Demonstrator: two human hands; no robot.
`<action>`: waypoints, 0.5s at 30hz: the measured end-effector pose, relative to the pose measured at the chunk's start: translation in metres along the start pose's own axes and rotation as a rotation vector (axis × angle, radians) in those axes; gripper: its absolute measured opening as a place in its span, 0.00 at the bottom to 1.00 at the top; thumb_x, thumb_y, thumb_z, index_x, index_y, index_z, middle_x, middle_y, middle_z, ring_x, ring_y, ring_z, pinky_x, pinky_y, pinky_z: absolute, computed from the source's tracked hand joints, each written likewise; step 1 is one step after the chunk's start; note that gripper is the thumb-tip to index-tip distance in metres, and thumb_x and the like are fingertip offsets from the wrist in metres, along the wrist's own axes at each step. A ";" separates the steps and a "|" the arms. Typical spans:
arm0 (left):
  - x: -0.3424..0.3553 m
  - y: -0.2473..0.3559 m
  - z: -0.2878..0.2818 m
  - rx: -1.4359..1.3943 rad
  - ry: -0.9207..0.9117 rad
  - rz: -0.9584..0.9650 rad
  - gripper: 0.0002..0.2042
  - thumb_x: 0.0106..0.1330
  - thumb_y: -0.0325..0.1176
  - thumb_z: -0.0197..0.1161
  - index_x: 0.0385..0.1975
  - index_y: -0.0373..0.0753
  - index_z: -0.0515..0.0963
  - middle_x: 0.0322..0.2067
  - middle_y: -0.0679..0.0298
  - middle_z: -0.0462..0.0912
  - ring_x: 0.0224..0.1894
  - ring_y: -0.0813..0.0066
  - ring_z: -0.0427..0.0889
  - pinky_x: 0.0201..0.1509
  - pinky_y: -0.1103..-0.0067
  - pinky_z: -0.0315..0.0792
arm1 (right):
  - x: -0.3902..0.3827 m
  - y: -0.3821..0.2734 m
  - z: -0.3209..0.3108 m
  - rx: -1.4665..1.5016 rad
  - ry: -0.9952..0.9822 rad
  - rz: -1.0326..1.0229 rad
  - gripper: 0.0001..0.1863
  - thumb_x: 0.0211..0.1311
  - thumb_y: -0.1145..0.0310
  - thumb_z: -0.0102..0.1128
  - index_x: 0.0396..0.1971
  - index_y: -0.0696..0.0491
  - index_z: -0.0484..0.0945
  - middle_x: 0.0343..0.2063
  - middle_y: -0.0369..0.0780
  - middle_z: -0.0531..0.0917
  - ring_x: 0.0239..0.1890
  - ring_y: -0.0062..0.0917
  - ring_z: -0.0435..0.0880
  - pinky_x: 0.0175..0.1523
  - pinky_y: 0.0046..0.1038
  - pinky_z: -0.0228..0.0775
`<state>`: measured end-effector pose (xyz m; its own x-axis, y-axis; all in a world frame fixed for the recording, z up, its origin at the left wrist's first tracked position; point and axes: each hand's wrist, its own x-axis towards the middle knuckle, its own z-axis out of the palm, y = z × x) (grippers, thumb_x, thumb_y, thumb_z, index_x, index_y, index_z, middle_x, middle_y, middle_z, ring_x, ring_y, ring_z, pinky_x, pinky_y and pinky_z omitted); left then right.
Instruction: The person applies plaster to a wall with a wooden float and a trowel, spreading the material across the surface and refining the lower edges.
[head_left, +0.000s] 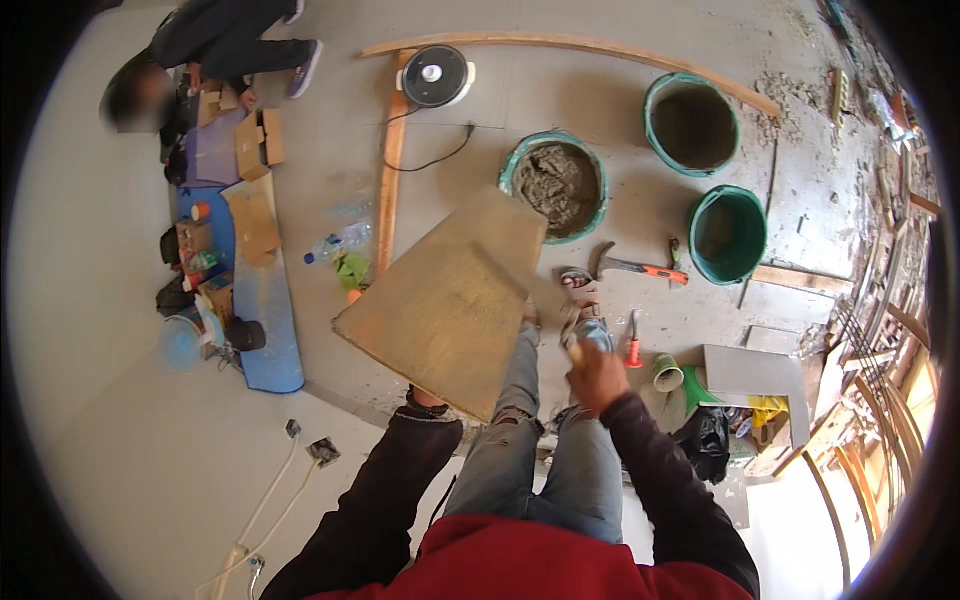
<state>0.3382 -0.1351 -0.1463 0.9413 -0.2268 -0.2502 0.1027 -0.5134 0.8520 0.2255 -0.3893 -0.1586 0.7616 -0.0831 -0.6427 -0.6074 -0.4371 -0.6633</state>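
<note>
A large square tile (440, 300) with a dusty tan face is held up tilted in front of my legs. My left hand (428, 398) is closed on its near edge, most of the fingers hidden behind it. My right hand (597, 377) grips a trowel by its light handle (576, 352). The trowel's blade (505, 268) is smeared by motion over the tile's right side; whether it touches the face I cannot tell. Just beyond the tile stands a green bucket (603, 205) of wet grey mortar (556, 188).
Two more green buckets (765, 235) stand to the right. A hammer (640, 268) and a red-handled chisel (633, 350) lie near my feet. Wooden strips (388, 200) and a round black-lidded appliance (436, 76) are at the back. Another person (215, 45) bends over boxes, far left. Rubble (890, 300) lines the right.
</note>
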 end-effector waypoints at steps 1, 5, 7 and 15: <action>-0.002 0.004 0.001 -0.004 -0.009 -0.002 0.18 0.68 0.34 0.54 0.57 0.37 0.69 0.56 0.60 0.72 0.60 0.61 0.70 0.64 0.64 0.65 | 0.023 0.031 0.021 -0.053 0.089 0.051 0.19 0.44 0.69 0.62 0.40 0.54 0.74 0.27 0.53 0.81 0.33 0.51 0.81 0.40 0.47 0.74; 0.001 0.020 0.003 -0.037 -0.078 0.003 0.19 0.68 0.35 0.54 0.57 0.38 0.69 0.56 0.59 0.72 0.60 0.61 0.70 0.64 0.63 0.66 | 0.084 0.148 0.063 -0.163 0.214 0.095 0.15 0.49 0.65 0.63 0.38 0.50 0.75 0.34 0.46 0.82 0.33 0.45 0.82 0.37 0.44 0.75; -0.004 0.033 -0.018 0.008 -0.036 0.015 0.19 0.68 0.36 0.54 0.57 0.38 0.69 0.56 0.59 0.73 0.60 0.60 0.70 0.63 0.63 0.66 | 0.073 0.123 0.056 -0.009 0.323 0.180 0.13 0.50 0.63 0.64 0.34 0.52 0.76 0.28 0.48 0.82 0.34 0.45 0.82 0.39 0.41 0.75; 0.065 0.139 0.034 -0.954 0.071 -0.395 0.21 0.67 0.41 0.54 0.56 0.38 0.68 0.55 0.57 0.72 0.59 0.57 0.70 0.62 0.56 0.68 | -0.063 0.116 0.063 1.062 0.450 0.726 0.03 0.51 0.75 0.51 0.27 0.55 0.69 0.14 0.38 0.72 0.09 0.24 0.70 0.13 0.27 0.64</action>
<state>0.4024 -0.2495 -0.0593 0.7989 -0.1196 -0.5894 0.5912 0.3362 0.7331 0.0929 -0.3785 -0.2191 0.0824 -0.3686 -0.9259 -0.6235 0.7057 -0.3365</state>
